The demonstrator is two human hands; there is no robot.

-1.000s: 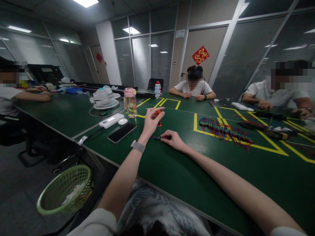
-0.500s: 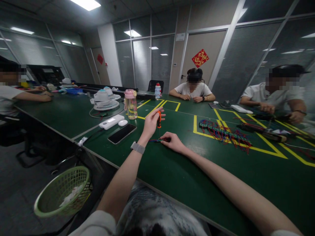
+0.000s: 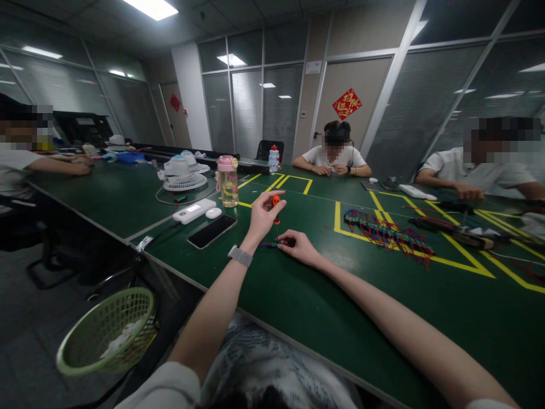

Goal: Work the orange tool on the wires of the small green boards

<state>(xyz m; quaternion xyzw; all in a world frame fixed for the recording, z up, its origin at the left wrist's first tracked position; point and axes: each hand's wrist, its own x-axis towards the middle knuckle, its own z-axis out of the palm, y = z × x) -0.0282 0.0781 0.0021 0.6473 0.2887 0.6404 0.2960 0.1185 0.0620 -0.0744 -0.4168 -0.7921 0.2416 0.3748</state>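
My left hand (image 3: 261,219) has its thumb and fingers around the orange and black handle of a screwdriver (image 3: 276,201). The screwdriver stands upright, its thin shaft pointing down at a small green circuit board (image 3: 275,245) on the table. Red and blue wires (image 3: 266,245) run out from the board's left side. With fingertips pinched at the board's right end, my right hand (image 3: 300,249) keeps it against the tabletop. Those fingers partly hide the board, and whether the tip sits in a screw is too small to make out.
Left of my hands lie a phone (image 3: 212,231), a white power bank (image 3: 195,211) and a round white case (image 3: 213,213). Behind them stand a pink-lidded bottle (image 3: 229,184) and white fans (image 3: 184,180). Wired boards (image 3: 387,232) lie right. A green basket (image 3: 145,298) stands below. Several co-workers sit around.
My left fingers, stretched out past the handle before, now curl around its top with the thumb forward. The right hand and the board stay in place.
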